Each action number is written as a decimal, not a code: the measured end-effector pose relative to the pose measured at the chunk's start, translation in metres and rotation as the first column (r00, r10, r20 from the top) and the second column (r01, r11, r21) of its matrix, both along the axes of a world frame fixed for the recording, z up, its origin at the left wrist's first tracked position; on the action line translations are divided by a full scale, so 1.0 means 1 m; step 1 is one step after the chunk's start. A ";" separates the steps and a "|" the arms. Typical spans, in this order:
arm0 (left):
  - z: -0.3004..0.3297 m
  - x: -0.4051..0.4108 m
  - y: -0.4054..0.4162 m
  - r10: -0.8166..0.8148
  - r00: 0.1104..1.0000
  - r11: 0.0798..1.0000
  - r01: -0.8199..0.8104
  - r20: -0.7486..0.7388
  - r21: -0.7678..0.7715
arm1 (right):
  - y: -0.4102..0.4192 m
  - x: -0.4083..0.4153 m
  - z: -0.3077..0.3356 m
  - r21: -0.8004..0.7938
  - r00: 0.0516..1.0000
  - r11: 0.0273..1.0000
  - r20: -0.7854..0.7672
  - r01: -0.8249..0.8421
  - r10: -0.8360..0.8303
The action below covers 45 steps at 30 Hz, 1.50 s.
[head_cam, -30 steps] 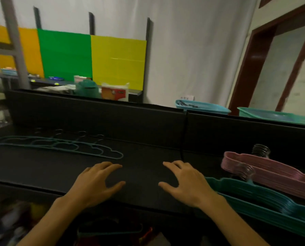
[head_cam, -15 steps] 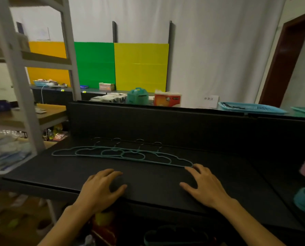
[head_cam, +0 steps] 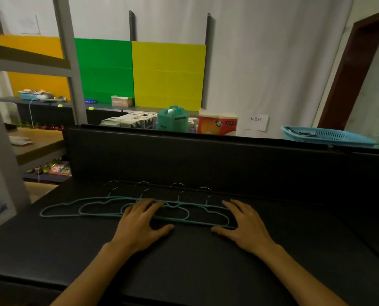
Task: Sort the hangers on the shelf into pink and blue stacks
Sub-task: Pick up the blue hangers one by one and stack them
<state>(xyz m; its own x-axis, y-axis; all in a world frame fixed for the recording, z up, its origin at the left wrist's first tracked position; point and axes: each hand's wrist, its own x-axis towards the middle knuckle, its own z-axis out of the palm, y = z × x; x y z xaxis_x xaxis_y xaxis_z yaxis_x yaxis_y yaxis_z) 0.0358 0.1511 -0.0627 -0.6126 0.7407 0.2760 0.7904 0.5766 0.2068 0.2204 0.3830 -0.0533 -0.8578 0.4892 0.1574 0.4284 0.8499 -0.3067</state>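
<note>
Both hands had moved onto the thin teal wire hangers (head_cam: 109, 206) fanned on the black shelf (head_cam: 184, 261): left hand (head_cam: 140, 221) at 9 o'clock, right hand (head_cam: 243, 226) at 3, grips spread flat; gathering likely next.

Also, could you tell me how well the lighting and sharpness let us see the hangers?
Head view: dim; the thin blue hangers stand out faintly against the black shelf; both hands, left hand and right hand, are fairly sharp; the frame's left edge is blurred, with wide-angle bending.

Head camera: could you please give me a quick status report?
Left hand flat on thin teal wire hangers. Right hand flat at their right end. Nothing in the way.
</note>
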 end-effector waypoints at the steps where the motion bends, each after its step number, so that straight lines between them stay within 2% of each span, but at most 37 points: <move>1: 0.000 -0.007 0.004 -0.023 1.000 1.000 0.023 0.003 0.003 | 0.002 -0.008 0.000 -0.036 1.000 0.999 0.013 -0.013 0.014; 4: 0.000 -0.022 0.018 -0.088 0.995 0.996 0.089 0.043 -0.027 | 0.008 -0.023 0.000 -0.102 0.998 0.993 0.008 -0.060 0.062; 9: 0.004 -0.031 0.035 -0.151 0.982 0.983 0.162 0.113 -0.090 | 0.012 -0.031 -0.003 -0.087 0.989 0.986 -0.008 -0.145 0.145; 15: 0.000 -0.033 0.037 -0.205 0.973 0.978 0.208 0.102 -0.021 | 0.011 -0.028 -0.007 -0.097 0.986 0.985 -0.109 -0.140 0.129; 19: -0.003 -0.035 0.036 -0.215 0.973 0.977 0.215 0.085 0.014 | 0.008 -0.027 -0.007 -0.016 0.974 0.988 -0.174 -0.151 0.146; 29: -0.006 -0.033 0.030 -0.215 0.975 0.967 0.220 -0.056 0.127 | -0.008 -0.018 -0.009 0.288 0.985 0.956 -0.144 -0.049 0.094; 37: -0.005 -0.019 0.024 -0.313 0.944 0.932 0.327 -0.105 0.159 | -0.049 0.017 -0.006 0.331 0.980 0.939 -0.196 0.092 -0.027; 45: -0.003 0.024 0.027 -0.499 0.849 0.853 0.517 -0.174 0.075 | -0.080 0.087 -0.012 0.375 0.970 0.902 -0.193 0.214 -0.150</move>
<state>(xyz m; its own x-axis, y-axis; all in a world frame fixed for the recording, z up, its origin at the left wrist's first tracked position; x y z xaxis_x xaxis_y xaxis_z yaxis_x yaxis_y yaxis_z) 0.0595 0.1783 -0.0656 -0.1062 0.8951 0.4331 0.9920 0.0653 0.1083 0.3075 0.3025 -0.0649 -0.7084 0.5059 0.4922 0.5612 0.8266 -0.0420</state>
